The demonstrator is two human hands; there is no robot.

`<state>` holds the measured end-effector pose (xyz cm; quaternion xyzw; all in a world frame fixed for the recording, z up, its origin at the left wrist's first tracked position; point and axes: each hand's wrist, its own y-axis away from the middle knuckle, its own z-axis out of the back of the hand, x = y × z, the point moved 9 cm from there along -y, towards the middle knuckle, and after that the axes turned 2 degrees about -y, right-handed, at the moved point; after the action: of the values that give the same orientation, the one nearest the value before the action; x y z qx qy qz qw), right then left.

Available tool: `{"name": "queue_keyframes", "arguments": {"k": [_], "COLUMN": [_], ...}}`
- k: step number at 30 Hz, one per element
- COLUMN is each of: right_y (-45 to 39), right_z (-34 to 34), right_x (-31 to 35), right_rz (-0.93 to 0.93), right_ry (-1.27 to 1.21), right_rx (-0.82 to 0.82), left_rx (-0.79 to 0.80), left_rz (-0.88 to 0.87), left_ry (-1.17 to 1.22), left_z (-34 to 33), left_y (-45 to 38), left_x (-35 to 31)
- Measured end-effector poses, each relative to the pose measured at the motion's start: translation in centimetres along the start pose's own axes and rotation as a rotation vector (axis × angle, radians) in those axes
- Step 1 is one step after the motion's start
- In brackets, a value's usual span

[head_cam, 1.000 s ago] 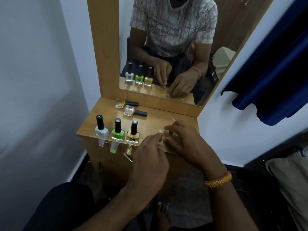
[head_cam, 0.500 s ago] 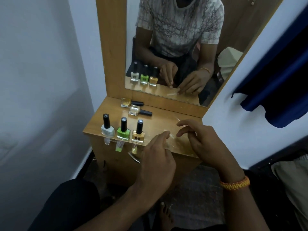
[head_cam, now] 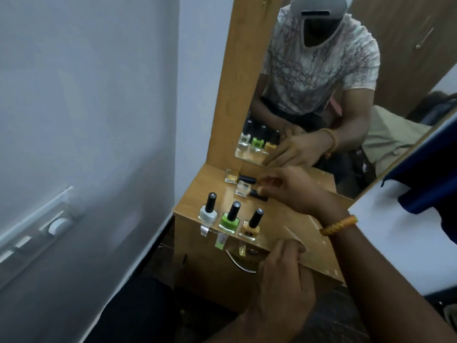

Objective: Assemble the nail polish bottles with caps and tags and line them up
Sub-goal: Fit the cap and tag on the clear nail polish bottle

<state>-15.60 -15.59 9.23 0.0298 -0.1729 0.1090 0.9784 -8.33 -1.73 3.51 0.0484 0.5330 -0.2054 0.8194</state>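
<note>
Three capped nail polish bottles stand in a row at the shelf's (head_cam: 306,226) front edge: white (head_cam: 207,214), green (head_cam: 229,222) and peach (head_cam: 250,228). Tags hang below them over the edge: clear (head_cam: 204,230), green (head_cam: 220,241), yellow (head_cam: 241,251). At the back lie a gold bottle (head_cam: 231,175) and a clear bottle (head_cam: 243,189), both with black caps. My right hand (head_cam: 291,189) reaches to those caps, thumb and forefinger apart at their ends. At the front edge my left hand (head_cam: 284,276) pinches a thin clear tag (head_cam: 290,233).
A mirror (head_cam: 321,82) in a wooden frame rises behind the shelf and reflects the bottles and a person. A drawer handle (head_cam: 241,264) sits below the front edge. A wall with a switch plate (head_cam: 58,225) is left, blue cloth (head_cam: 430,179) right.
My right hand left the tag at the front and moved back and left to the two lying bottles. My left hand stayed at the front edge with the tag.
</note>
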Motion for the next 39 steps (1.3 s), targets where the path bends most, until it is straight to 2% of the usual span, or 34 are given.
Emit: {"name": "queue_keyframes", "arguments": {"k": [2, 3, 5, 9, 11, 13, 15, 19, 25, 31, 36, 39], "right_y": [-1.2, -1.5, -1.1, 1.4, 4.1, 8.1, 12.6, 17.8, 18.8, 18.0, 18.1, 18.0], "right_z": [-2.2, -2.7, -2.5, -1.3, 1.4, 4.4, 6.1, 5.1, 2.5, 1.4, 0.0, -0.1], "right_x": [-0.2, -0.3, -0.6, -2.1, -2.8, -3.3, -4.1, -5.3, -6.3, -7.3, -8.8, -8.6], "right_rz": [-0.028, -0.022, -0.022, -0.072, -0.068, -0.074, -0.157, -0.289, -0.327, -0.414, -0.624, -0.63], "right_ry": [0.089, 0.112, 0.089, -0.012, -0.13, -0.261, -0.419, -0.665, -0.694, -0.634, -0.513, -0.527], "right_rx": [0.052, 0.026, -0.037, -0.039, -0.162, -0.352, -0.529, -0.689, -0.731, -0.713, -0.629, -0.638], "left_rx": [0.006, -0.002, -0.016, -0.021, -0.051, -0.103, -0.15, -0.251, -0.167, -0.207, -0.231, -0.179], "left_rz": [-0.001, 0.003, -0.007, -0.084, -0.106, -0.13, -0.14, -0.197, -0.363, -0.422, -0.515, -0.492], "left_ry": [-0.002, -0.006, -0.026, -0.127, -0.129, -0.081, -0.028, 0.002, 0.049, 0.154, -0.017, -0.015], "left_z": [0.2, 0.3, 0.6, 0.6, 0.5, 0.5, 0.3, 0.1, -0.8, -0.2, -1.0, -1.3], "left_y": [-0.1, -0.2, -0.4, -0.6, -0.7, -0.8, -0.8, -0.7, -1.2, -1.3, -0.7, -0.7], "left_x": [0.4, 0.6, 0.3, -0.4, -0.7, -0.9, -0.9, -1.0, -2.6, -3.0, -3.2, -3.2]}}
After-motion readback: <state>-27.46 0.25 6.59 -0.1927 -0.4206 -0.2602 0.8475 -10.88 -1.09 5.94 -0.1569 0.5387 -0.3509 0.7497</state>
